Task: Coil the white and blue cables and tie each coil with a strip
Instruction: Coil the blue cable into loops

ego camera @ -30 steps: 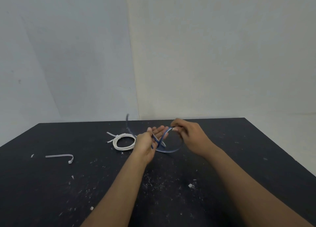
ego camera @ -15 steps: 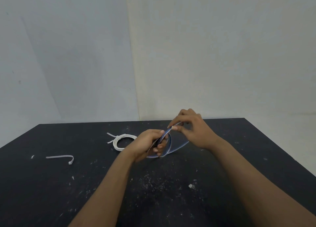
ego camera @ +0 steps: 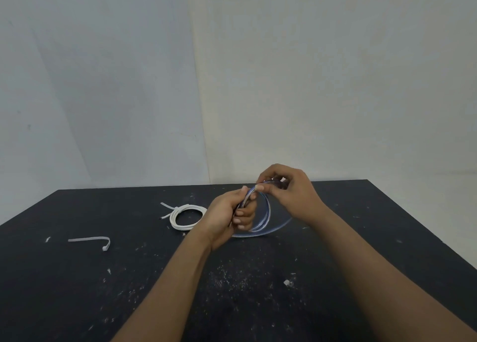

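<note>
The blue cable [ego camera: 267, 212] has gathered into tighter loops above the table [ego camera: 77, 277] than a moment ago. The left hand [ego camera: 227, 212] grips the bundle; the right hand [ego camera: 289, 189] has risen, pinching the top. The tied white cable [ego camera: 185, 216] hasn't moved.

No writing, label, brand, number or sign can be read anywhere in the view. The white cable [ego camera: 191, 207], the blue cable [ego camera: 268, 212], the loose strip [ego camera: 89, 239], the dark table [ego camera: 77, 303] and the walls [ego camera: 335, 83] all show plain surfaces with nothing legible on them.
</note>
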Demonstrator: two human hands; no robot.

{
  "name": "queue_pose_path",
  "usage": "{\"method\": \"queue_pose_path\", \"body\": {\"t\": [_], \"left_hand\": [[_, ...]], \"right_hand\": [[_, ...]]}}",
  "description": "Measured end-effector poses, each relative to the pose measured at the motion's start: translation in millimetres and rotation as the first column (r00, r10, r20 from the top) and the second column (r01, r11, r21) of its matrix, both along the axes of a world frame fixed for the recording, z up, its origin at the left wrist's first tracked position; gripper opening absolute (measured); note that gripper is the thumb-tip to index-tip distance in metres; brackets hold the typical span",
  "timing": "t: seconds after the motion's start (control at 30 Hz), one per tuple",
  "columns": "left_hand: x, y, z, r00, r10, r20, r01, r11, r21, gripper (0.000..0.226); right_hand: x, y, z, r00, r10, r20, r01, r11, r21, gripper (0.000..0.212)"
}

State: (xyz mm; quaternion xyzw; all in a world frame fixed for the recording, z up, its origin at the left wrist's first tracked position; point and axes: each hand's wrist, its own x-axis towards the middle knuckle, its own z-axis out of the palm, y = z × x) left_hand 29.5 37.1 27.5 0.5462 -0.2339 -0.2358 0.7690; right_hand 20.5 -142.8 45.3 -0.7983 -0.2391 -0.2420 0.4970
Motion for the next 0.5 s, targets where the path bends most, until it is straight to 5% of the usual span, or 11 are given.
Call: {"method": "queue_pose_path", "body": {"t": [0.27, 0.5], "left_hand": [[-5.8, -13.2, 0.5, 0.990, 0.047, -0.131, -0.073, 0.976, -0.203, 0.035], [-7.1, -19.7, 4.5, 0.984, 0.170, -0.049, -0.174, 0.980, -0.098, 0.042]], "right_hand": [[0.3, 6.1, -3.5, 0.990, -0.090, 0.107, 0.088, 0.996, 0.020, 0.003], [0.6, 5.2, -2.9, 0.984, -0.106, 0.145, 0.103, 0.994, 0.032, 0.002]]}}
